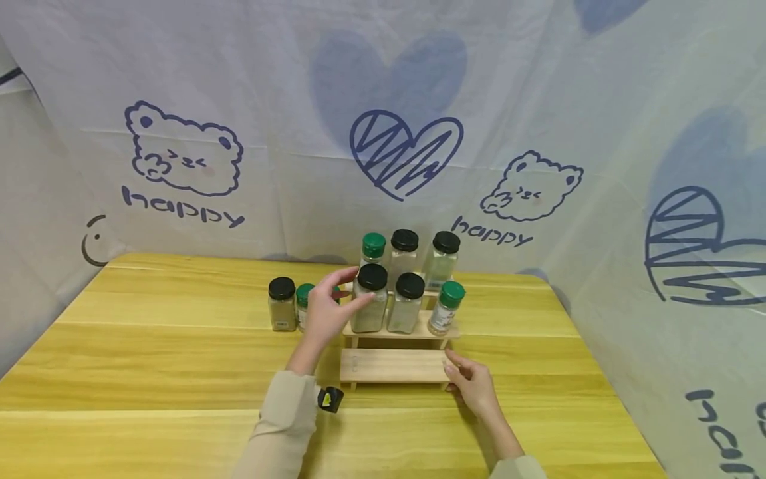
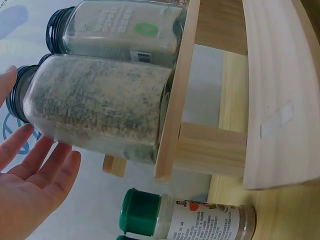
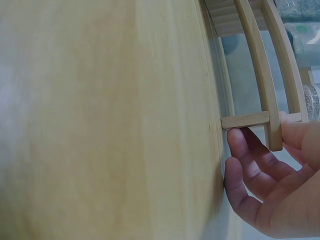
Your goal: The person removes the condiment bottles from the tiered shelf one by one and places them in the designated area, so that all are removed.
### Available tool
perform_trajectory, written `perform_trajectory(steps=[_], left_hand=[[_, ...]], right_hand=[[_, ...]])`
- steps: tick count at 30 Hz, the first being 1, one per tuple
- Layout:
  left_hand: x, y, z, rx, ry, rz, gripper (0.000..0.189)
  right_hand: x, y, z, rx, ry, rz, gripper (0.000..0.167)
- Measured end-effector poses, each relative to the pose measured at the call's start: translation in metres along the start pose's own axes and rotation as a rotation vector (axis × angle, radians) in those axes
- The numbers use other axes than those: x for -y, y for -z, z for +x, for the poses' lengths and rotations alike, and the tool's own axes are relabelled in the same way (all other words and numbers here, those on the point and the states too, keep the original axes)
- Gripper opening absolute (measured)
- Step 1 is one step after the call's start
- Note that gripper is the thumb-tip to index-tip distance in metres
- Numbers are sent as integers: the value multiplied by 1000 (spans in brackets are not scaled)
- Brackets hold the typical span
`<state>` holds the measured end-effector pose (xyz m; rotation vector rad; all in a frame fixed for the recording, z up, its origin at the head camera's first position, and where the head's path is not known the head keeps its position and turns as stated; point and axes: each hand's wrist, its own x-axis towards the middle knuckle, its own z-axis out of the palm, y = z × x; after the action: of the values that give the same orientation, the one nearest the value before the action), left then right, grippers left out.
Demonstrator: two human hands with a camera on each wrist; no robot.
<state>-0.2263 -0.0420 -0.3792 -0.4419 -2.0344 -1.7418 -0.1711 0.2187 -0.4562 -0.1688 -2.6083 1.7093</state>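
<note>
A stepped wooden rack (image 1: 395,366) stands on the table with its lowest step bare. On the middle step, at the left, sits an upright glass jar (image 2: 97,102) with a black lid and speckled grey contents. My left hand (image 1: 326,309) is beside this jar, thumb and index finger at its lid and the other fingers spread apart from the glass. To its right are another black-lidded jar (image 1: 405,306) and a green-capped bottle (image 1: 444,309). My right hand (image 1: 475,386) grips the right end of the lowest step, thumb on top and fingers curled beneath (image 3: 240,142).
On the top step stand a green-capped bottle (image 1: 374,246) and two black-lidded jars (image 1: 443,259). Left of the rack, a small black-lidded jar (image 1: 282,306) and green-capped bottles (image 2: 205,220) stand on the table (image 1: 149,359). A printed cloth (image 1: 281,100) hangs behind.
</note>
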Motion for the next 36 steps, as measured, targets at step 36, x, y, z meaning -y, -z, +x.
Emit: perform_trajectory(steps=[36], left_hand=[[6,-4,-1,43,30,57,52]], right_hand=[[1,-1,-2,10,25,28,34]])
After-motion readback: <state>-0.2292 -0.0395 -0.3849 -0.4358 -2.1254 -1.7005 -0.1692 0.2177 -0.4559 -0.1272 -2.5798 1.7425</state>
